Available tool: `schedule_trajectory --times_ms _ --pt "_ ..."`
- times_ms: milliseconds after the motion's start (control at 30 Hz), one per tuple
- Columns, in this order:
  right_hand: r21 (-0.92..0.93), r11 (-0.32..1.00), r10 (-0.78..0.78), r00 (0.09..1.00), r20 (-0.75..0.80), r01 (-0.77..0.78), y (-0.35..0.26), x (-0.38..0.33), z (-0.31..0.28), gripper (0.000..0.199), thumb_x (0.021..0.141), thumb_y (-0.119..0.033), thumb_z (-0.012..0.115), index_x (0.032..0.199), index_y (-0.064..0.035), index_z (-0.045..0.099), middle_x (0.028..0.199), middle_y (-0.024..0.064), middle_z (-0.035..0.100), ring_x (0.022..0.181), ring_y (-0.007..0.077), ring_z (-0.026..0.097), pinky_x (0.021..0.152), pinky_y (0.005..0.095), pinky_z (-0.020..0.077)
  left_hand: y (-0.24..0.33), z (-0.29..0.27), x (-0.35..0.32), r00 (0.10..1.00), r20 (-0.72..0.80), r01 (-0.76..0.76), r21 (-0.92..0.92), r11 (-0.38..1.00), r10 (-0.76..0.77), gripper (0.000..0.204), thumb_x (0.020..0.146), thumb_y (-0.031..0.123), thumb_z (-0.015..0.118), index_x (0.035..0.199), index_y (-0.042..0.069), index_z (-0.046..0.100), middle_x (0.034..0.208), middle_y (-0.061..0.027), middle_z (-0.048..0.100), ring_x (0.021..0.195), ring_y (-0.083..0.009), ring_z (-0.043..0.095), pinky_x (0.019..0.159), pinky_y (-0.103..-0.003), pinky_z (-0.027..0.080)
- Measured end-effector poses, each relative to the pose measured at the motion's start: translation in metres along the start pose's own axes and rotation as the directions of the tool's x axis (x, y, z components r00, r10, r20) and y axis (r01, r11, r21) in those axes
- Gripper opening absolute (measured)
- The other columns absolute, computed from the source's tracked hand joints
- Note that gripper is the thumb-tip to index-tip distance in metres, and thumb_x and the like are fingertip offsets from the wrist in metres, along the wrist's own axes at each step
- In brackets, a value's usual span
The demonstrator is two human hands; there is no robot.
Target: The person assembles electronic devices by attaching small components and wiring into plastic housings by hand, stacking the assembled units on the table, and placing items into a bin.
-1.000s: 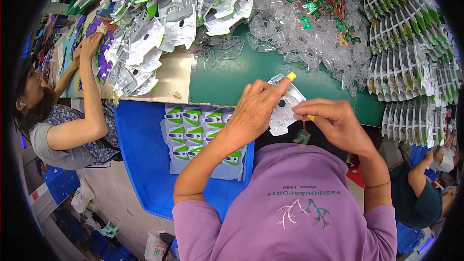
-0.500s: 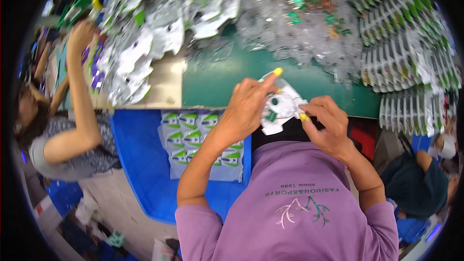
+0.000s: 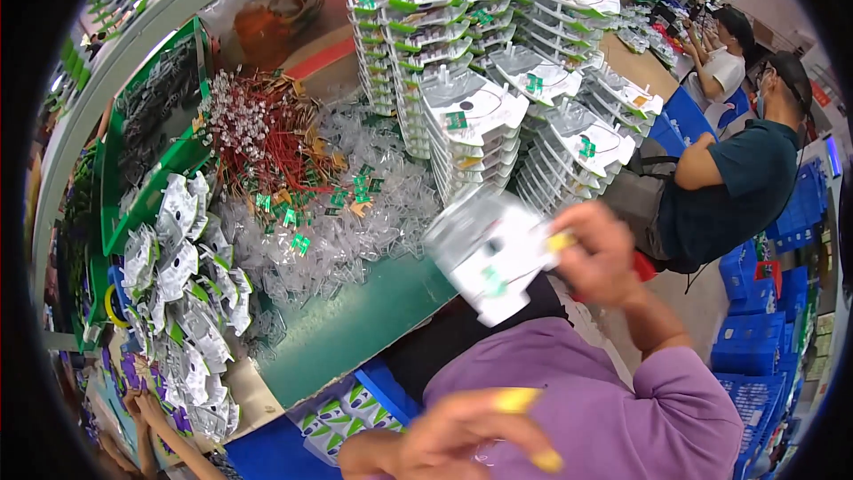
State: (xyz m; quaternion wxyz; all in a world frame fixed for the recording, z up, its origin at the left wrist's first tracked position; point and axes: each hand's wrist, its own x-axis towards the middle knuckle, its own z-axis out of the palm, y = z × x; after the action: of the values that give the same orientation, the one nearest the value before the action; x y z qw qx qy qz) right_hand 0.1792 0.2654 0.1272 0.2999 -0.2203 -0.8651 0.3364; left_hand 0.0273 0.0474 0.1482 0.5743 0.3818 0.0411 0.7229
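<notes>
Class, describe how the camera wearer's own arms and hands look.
The right arm wears a short purple sleeve. Yellow coverings show on two fingers of the left hand, and yellow at one fingertip of the right hand. No gloves show.

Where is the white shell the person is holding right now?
In the head view, the white shell is right of centre, held in the person's right hand, just below the stacked shells and above the purple shirt.
</notes>
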Motion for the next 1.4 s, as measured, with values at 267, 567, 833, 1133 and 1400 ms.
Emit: schedule_trajectory --times_ms 267,567,833,1133,1400 --pt "0.313 0.918 0.346 0.879 -0.330 -0.244 0.050 0.033 -0.111 0.016 0.088 -0.001 0.050 0.104 -0.0020 0.052 0.070 -0.0009 0.055 0.048 0.0013 0.041 0.042 0.0173 0.0300 -0.031 0.035 0.063 0.951 0.272 0.253 -0.413 0.875 -0.147 0.082 0.096 0.040 0.050 0.145 -0.008 0.005 0.098 -0.0169 0.052 0.084 -0.0167 0.056 0.075 -0.028 0.046" --pt "0.115 0.985 0.173 0.781 -0.600 -0.130 0.073 0.034 -0.092 0.018 0.093 -0.007 0.053 0.111 -0.0061 0.055 0.067 -0.0088 0.042 0.050 -0.0012 0.033 0.041 0.0160 0.0224 -0.027 0.040 0.066 0.992 0.128 0.078 -0.473 0.878 -0.019 0.074 0.096 0.036 0.050 0.142 -0.010 0.016 0.097 -0.0137 0.051 0.082 -0.0148 0.052 0.072 -0.027 0.044" --pt "0.070 0.944 -0.329 0.937 0.115 0.322 -0.017 0.032 0.041 0.022 0.077 -0.001 0.071 0.098 -0.0004 0.064 0.082 0.0132 0.065 0.060 0.0132 0.060 0.052 0.0216 0.0458 -0.006 0.028 0.037 0.999 -0.019 0.030 -0.423 0.906 -0.042 0.064 0.096 0.026 0.049 0.140 -0.011 0.020 0.098 -0.0150 0.053 0.080 -0.0149 0.052 0.068 -0.025 0.043" --pt "-0.066 0.959 -0.266 0.957 0.118 0.275 -0.001 0.140 0.210 0.021 0.078 -0.001 0.063 0.100 -0.0007 0.065 0.099 0.0147 0.065 0.075 0.0319 0.065 0.063 0.0391 0.0517 0.025 0.015 -0.015 0.994 0.005 0.101 -0.432 0.896 -0.109 0.064 0.095 0.022 0.050 0.139 -0.012 0.019 0.106 -0.0168 0.051 0.085 -0.0154 0.051 0.075 -0.027 0.043" --pt "-0.210 0.939 -0.224 0.947 0.229 0.273 0.002 0.153 0.218 0.014 0.077 -0.005 0.062 0.090 -0.0010 0.065 0.084 0.0151 0.066 0.070 0.0322 0.064 0.061 0.0400 0.0499 0.017 -0.018 -0.034 0.964 -0.253 -0.148 -0.236 0.960 0.087 0.050 0.097 0.028 0.045 0.137 0.002 0.030 0.080 -0.0056 0.050 0.075 -0.0170 0.048 0.068 -0.032 0.039"
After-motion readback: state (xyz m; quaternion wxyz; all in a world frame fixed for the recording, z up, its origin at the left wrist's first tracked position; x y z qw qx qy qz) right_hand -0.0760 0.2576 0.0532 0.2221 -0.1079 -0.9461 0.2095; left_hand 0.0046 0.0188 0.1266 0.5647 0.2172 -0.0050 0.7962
